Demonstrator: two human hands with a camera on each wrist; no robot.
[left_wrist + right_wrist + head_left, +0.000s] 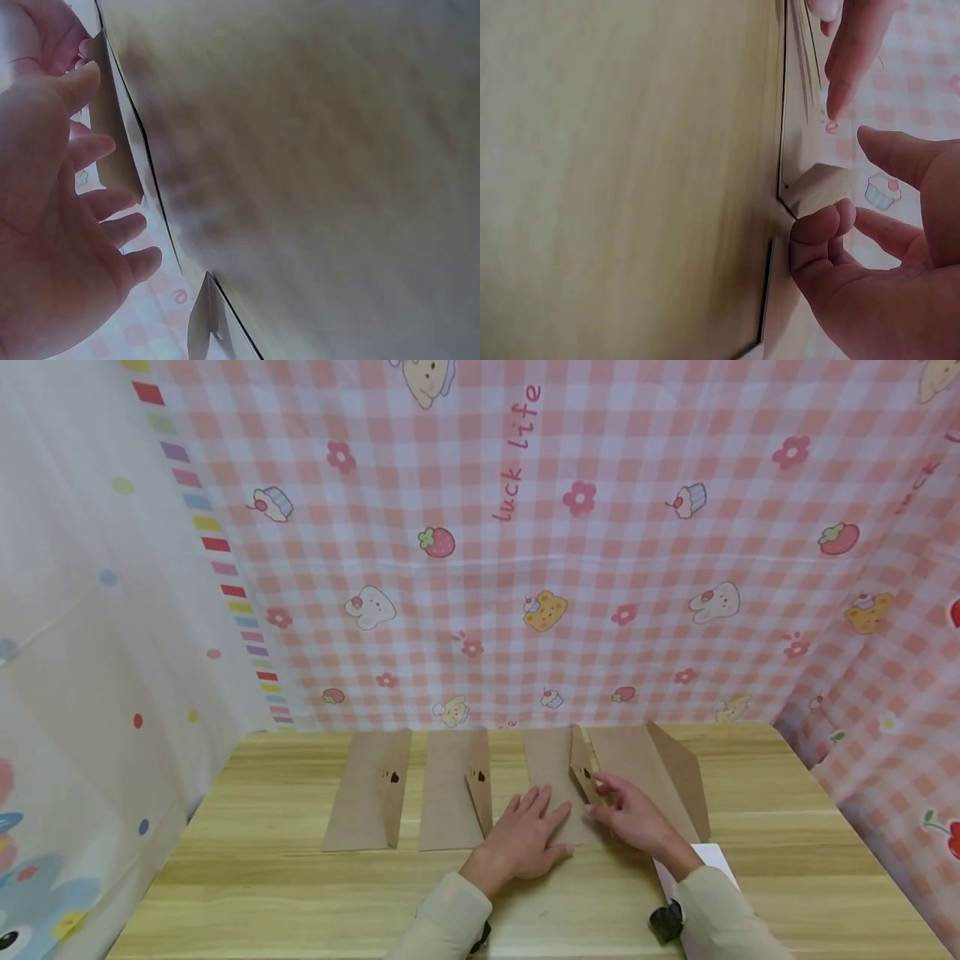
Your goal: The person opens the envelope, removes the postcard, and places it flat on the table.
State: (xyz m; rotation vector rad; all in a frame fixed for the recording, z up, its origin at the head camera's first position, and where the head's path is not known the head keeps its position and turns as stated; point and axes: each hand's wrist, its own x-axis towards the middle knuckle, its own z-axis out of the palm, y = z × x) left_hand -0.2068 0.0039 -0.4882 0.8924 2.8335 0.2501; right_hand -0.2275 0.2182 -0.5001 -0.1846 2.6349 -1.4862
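Observation:
Several brown kraft-paper envelopes lie in a row on the wooden table. My left hand [527, 835] rests with spread fingers on the lower left of the third envelope [547, 760] from the left. That envelope's flap [581, 768], with a small dark mark, stands partly raised on its right side. My right hand [637, 818] is at this flap, its fingertips touching the edge, with thumb and forefinger apart. In the right wrist view the thumb is away from the flap [821, 187] and the other fingers bend beside it. The envelope hides part of the contact.
Two envelopes, the far left one [360, 793] and its neighbour [447, 793], have flaps folded over on the right. The rightmost envelope [630, 768] has its flap spread outward. A white flat item [718, 862] lies under my right wrist. A checked cloth [480, 652] hangs behind the table [300, 902].

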